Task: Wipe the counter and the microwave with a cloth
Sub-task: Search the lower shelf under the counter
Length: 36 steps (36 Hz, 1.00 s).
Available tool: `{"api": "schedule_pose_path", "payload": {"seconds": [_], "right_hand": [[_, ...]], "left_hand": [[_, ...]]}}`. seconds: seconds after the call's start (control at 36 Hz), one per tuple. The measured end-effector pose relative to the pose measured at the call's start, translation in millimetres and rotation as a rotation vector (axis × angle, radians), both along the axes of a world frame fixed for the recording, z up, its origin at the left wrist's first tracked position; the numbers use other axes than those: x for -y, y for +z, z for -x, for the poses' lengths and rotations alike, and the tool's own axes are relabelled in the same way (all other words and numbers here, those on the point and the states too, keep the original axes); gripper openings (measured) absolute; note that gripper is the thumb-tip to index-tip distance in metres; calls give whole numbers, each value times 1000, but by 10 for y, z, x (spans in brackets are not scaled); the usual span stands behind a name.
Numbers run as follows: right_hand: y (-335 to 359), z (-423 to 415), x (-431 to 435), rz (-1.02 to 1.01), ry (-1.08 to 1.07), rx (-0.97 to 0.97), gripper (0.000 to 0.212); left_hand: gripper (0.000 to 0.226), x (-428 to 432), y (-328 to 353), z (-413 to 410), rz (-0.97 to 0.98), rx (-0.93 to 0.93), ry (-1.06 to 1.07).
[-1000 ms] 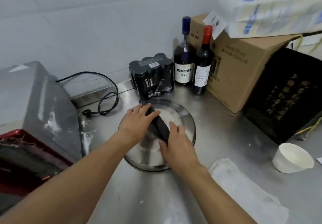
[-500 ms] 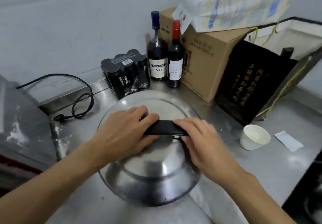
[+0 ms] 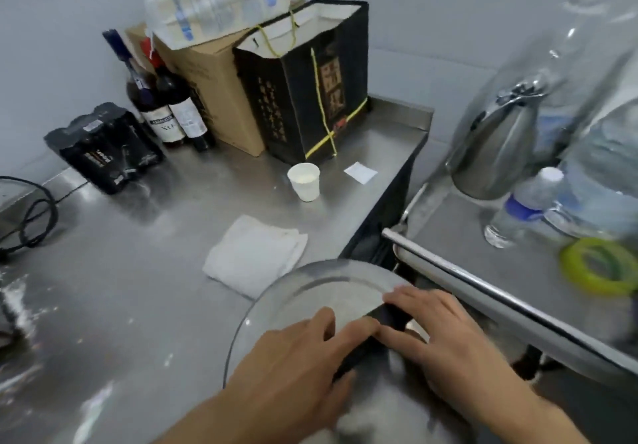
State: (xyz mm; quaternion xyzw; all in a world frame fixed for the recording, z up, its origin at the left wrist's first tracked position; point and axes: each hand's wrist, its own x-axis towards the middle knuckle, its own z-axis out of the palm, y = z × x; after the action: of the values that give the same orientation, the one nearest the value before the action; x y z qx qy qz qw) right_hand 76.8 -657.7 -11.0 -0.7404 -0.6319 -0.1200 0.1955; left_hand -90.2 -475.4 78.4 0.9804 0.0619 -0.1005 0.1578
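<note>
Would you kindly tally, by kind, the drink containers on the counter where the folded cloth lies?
Glass bottles: 2
Shrink-wrapped can pack: 1
Paper cup: 1
Total: 4

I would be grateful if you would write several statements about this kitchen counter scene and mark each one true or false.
1. The left hand and the right hand both hold the black handle of the steel lid. True.
2. The white cloth is in the right hand. False: it lies folded on the counter, untouched.
3. The paper cup stands upright in front of the black gift bag. True.
4. The pack of black cans sits on top of the cardboard box. False: it stands on the counter, left of the bottles.
5. The green tape roll lies beside the cloth. False: it lies on the separate steel cart at the right.
</note>
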Motion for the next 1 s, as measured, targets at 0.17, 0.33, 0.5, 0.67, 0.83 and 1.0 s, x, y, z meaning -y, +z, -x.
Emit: {"api": "schedule_pose_path", "payload": {"seconds": [0.17,0.33,0.5,0.67,0.83,1.0], "right_hand": [[-366,103,616,19,-46,-113,29],[-868,294,679,150,-170,-349,34],[-1437,383,393,277,-284,-507,64],[-1981,557,-190,187,-467,-708,80],[-2381,422,-830,112,-366,-771,75],[-2850,136,-1526,85,-276,-682,76]], "left_hand": [[54,703,-707,-8,19,15,66],[55,940,-1233,4,-54,-135,65],[44,852,-1797,-65,-54,-232,178],[49,513,-2443,-223,-147,-190,262],[34,135,-2934,-511,-175,-21,424],[48,-448,-3363,-773,-209,38,629]]}}
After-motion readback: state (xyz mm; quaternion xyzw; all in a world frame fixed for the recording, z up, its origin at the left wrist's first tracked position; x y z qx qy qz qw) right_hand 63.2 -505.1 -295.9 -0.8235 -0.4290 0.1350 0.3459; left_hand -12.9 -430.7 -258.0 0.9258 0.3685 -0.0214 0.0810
